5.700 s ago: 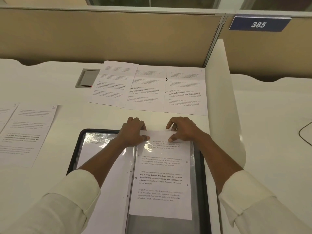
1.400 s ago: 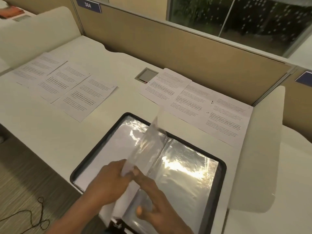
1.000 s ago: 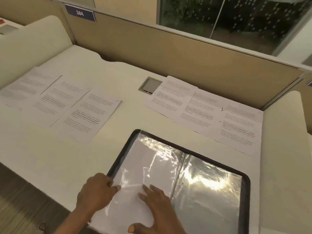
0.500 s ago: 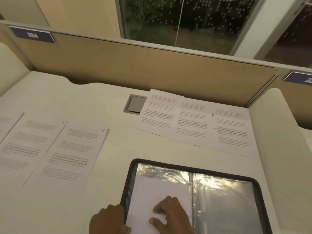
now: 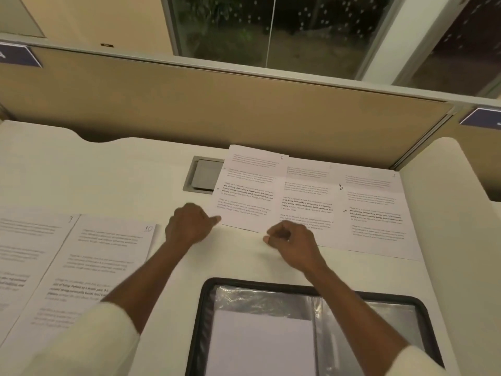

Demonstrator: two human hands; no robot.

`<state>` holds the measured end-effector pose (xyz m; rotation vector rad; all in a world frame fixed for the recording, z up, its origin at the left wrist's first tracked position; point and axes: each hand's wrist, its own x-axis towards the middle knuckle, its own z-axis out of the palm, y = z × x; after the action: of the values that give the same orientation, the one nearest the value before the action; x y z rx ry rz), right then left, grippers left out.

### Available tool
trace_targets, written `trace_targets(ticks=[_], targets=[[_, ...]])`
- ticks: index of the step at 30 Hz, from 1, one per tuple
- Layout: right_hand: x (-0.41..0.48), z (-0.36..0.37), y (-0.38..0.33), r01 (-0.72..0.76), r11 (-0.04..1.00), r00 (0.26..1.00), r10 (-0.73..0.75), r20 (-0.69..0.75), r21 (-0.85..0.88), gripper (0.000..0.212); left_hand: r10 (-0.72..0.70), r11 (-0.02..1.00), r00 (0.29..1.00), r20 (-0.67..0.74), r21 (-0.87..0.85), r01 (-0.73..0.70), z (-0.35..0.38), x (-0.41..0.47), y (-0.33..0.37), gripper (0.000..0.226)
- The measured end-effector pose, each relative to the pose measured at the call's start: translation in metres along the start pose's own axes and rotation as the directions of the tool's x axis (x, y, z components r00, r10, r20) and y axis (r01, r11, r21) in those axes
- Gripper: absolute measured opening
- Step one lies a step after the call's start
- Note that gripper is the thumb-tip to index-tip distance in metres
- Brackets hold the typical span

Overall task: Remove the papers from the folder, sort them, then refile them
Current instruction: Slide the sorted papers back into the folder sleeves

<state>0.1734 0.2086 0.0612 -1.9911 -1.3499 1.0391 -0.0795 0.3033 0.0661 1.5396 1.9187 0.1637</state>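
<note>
Item count as I read it from my station.

- **Hands, two:** left hand (image 5: pixel 189 226) and right hand (image 5: pixel 290 240).
- **Printed sheets on the desk (image 5: pixel 108 172), five in view:**
  - Three overlap in a back row: back left sheet (image 5: pixel 249 185), back middle sheet (image 5: pixel 306 196) and back right sheet (image 5: pixel 376 213).
  - Two lie at the left: the sheet marked 10 (image 5: pixel 103 256) and its neighbour sheet (image 5: pixel 27 253), cut by the frame edge.
- **Folder (image 5: pixel 202 321), one:** open, with one white sheet (image 5: pixel 260 346) inside.
- **Desk hatch (image 5: pixel 206 176), one.**
- **Blue signs, two:** left sign (image 5: pixel 19 57) and right sign (image 5: pixel 485 119).
</note>
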Motion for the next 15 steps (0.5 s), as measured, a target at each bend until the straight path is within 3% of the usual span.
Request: trace_targets(ticks=[5,12,15], targets=[[0.065,-0.012,-0.007,-0.151,0.985,0.980,0.160,-0.114,0.083,0.028,0.037,0.996,0.991,-0.128,-0.076,-0.047,-0.005,0.053,0.036,0.039],[0.122,-0.016,-0.017,-0.300,0.913,0.899,0.368,-0.239,0.278,0.053,-0.085,0.981,0.992,-0.089,-0.182,0.068,0.005,0.097,0.065,0.044],[0.127,-0.015,-0.024,-0.349,0.883,0.878,0.425,-0.219,0.314,0.032,-0.113,0.976,0.991,-0.071,-0.195,0.097,0.010,0.101,0.074,0.042]])
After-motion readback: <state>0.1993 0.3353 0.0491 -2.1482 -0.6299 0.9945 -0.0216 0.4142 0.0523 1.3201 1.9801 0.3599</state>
